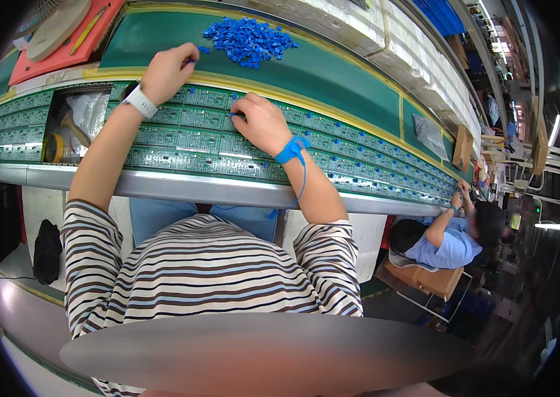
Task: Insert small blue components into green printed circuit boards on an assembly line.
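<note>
Green worktop [141, 40], one blue pile [250, 41], wearer's two hands [166, 74] [263, 124].

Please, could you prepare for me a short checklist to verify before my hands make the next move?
1. Right hand at the circuit boards: ok, fingertips over them.
2. Blue wrist strap worn: ok, on the right arm.
3. Far end of the strap's cord connected: cannot tell.
4. Pile of blue parts near left hand: ok, to its right.
5. All loose parts inside the pile: not ok, one blue part lies apart.
6. Left fingertips' hold: cannot tell, too small.
</note>
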Demonstrator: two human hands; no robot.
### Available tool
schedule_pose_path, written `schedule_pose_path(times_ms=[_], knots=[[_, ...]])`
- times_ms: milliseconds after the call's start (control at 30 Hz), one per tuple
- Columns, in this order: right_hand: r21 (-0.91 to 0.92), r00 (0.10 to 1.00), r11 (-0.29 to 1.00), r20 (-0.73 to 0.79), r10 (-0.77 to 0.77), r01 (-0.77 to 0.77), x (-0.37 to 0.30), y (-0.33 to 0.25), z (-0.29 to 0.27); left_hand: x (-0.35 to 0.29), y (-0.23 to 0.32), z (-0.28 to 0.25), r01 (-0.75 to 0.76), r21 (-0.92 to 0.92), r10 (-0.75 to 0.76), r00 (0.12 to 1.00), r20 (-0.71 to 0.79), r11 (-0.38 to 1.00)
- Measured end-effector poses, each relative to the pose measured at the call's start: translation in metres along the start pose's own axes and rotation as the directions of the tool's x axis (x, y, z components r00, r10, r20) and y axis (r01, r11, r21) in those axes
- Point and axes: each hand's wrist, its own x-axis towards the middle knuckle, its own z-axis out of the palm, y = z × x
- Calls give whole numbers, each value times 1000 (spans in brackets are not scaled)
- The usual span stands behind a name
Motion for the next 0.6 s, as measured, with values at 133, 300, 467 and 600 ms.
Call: schedule_pose_path(times_ms=[133,300,467,600], knots=[[-32,1000,999,-7,-25,24,-1,2,0,-27,16,-13,57,-92,-48,994,99,994],[-91,999,995,2,-47,47,2,-5,-7,-49,17,-24,100,-40,-92,983,157,994],[-135,993,991,-114,6,-21,32,20,-21,-57,20,-24,103,-2,-100,975,198,995],[-256,951,959,-307,36,-119,59,50,-9,-62,17,-17,-27,60,15,981,192,998]])
